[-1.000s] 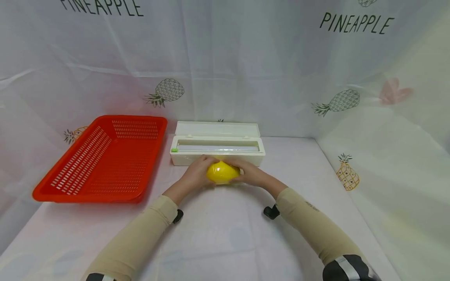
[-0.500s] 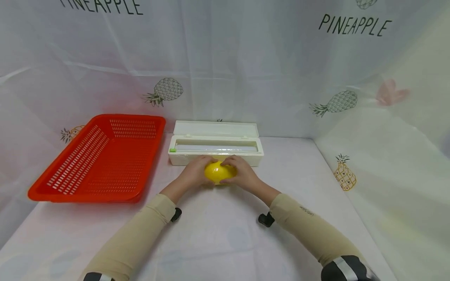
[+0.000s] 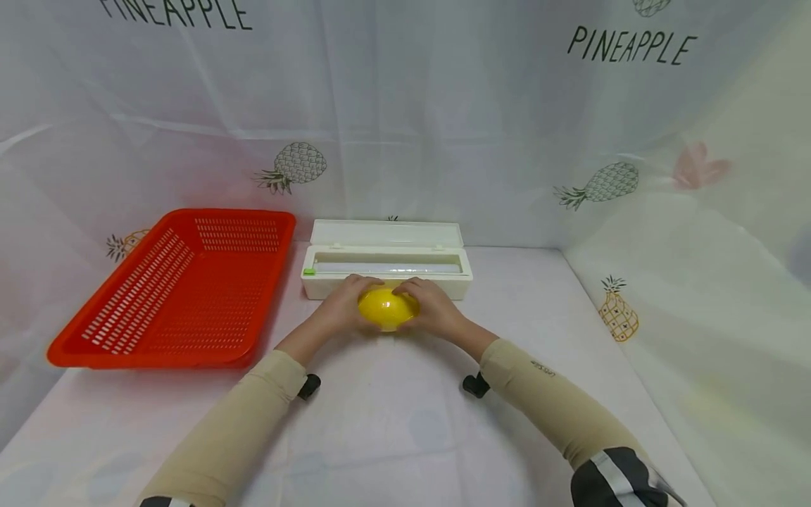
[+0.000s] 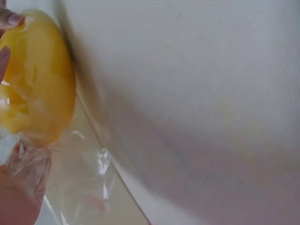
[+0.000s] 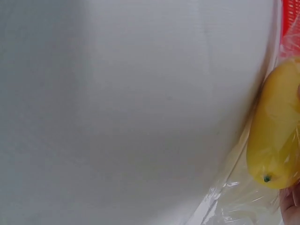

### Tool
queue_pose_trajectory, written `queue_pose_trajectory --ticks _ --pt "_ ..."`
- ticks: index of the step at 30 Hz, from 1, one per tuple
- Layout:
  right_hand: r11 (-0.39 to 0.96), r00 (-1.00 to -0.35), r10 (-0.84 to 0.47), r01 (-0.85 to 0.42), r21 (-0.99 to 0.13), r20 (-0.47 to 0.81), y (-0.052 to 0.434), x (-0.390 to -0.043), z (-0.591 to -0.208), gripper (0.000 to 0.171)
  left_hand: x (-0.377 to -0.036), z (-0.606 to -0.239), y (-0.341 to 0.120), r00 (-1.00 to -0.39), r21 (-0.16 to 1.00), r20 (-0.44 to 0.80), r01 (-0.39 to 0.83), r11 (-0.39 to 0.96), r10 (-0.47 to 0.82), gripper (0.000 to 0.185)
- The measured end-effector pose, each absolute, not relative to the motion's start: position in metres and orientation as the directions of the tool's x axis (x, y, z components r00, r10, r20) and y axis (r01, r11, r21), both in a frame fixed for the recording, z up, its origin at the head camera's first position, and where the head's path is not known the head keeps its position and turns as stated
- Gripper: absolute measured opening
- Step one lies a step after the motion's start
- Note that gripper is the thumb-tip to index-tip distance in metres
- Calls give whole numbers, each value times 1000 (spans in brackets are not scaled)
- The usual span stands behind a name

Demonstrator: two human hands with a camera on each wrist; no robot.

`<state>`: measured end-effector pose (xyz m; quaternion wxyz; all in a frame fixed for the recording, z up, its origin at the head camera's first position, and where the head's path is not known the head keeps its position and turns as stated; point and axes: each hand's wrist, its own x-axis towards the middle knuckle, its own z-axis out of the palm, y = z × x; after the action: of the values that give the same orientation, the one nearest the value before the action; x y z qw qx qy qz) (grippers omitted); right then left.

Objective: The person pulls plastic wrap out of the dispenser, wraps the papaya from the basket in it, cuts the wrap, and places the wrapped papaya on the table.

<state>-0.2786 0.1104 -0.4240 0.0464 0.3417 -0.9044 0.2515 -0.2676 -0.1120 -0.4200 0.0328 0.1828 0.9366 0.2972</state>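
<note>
In the head view, the left hand (image 3: 344,307) and right hand (image 3: 435,311) curled round a yellow fruit (image 3: 388,310), which sat between them just in front of the open white box (image 3: 455,288); the red basket (image 3: 209,303) stood left of the box. In the left wrist view, clear film (image 4: 104,176) clung to the fruit and ran loose beside it: wrapping seemed begun (how much was covered, I couldn't tell). In the right wrist view, slack film spread past the fruit's dark-tipped end, so closing it up seemed left.

Head cam's evenly lit with soft shadows on the surface (image 3: 380,422), but both wrist cams look dim and kinda soft, glare streaking the plastic film (image 4: 103,163).
</note>
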Motion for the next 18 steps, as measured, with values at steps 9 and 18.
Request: queue_pose_trajectory --ticks 9,18 --pt "652 -762 -603 -642 -404 238 112 -280 -421 64 -248 -402 -106 -914 604 185 396 692 362 64" --pt "661 -750 -617 -658 -360 238 113 -282 -419 64 -248 -413 -99 -931 606 195 361 709 308 60"
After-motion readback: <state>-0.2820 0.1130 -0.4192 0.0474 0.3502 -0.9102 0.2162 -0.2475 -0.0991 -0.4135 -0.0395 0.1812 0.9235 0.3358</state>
